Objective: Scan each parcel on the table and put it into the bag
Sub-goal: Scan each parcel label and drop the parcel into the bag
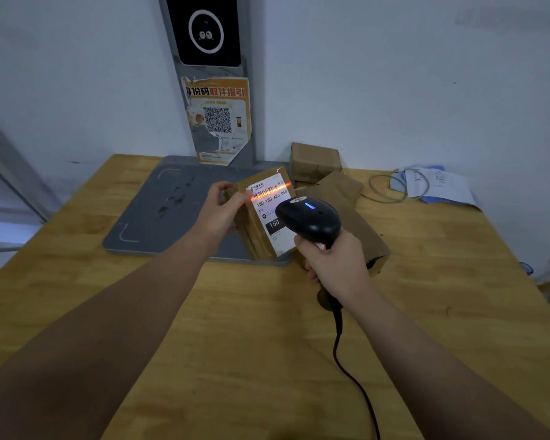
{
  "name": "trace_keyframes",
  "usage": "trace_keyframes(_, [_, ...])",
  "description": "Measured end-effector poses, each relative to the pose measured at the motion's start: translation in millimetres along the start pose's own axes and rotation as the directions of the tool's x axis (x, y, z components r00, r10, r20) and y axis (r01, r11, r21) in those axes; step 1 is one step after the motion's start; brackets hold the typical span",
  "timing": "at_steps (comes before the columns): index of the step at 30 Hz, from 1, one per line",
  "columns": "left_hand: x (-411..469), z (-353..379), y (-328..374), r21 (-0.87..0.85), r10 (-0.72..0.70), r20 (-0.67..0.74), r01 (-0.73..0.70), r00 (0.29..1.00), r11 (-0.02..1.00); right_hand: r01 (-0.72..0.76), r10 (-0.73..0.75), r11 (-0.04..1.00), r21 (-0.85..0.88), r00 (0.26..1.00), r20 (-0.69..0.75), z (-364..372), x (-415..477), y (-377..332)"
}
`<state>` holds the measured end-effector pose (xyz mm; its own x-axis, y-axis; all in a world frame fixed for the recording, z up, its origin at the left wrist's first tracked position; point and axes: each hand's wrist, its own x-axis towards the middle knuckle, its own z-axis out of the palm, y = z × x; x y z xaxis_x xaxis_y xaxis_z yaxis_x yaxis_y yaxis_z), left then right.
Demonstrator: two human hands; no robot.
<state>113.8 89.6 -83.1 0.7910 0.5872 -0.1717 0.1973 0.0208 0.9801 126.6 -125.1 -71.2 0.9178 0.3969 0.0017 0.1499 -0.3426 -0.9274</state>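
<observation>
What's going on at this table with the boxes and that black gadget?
A person is scanning parcels by hand. Their left hand holds a brown parcel tilted up above a grey pad, and their right hand grips a corded black scanner aimed at it. The red scan line lies across the barcode on its label. More brown parcels wait behind on the wooden table. No bag is in view.
</observation>
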Motion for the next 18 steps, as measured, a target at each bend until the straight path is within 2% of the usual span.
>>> trace_keyframes(8, [-65.9,-23.1,-26.4,-0.112,-0.037,-0.066,0.029,0.997,0.993,-0.086,0.083,0.994,0.062,0.996,0.044,18.2,-35.6,0.3])
trace_keyframes(13, [-137.1,-56.1,-69.4,-0.176,-0.105,-0.203,0.069,0.973,0.982,-0.100,0.088,0.994,0.038,0.967,0.240,48.6,-81.4,14.5])
trace_keyframes(18, [-220.3,-95.1,-120.7,-0.249,-0.186,-0.362,0.097,0.913,0.964,-0.141,0.100,0.987,0.073,0.908,0.406,87.1,-142.8,33.7])
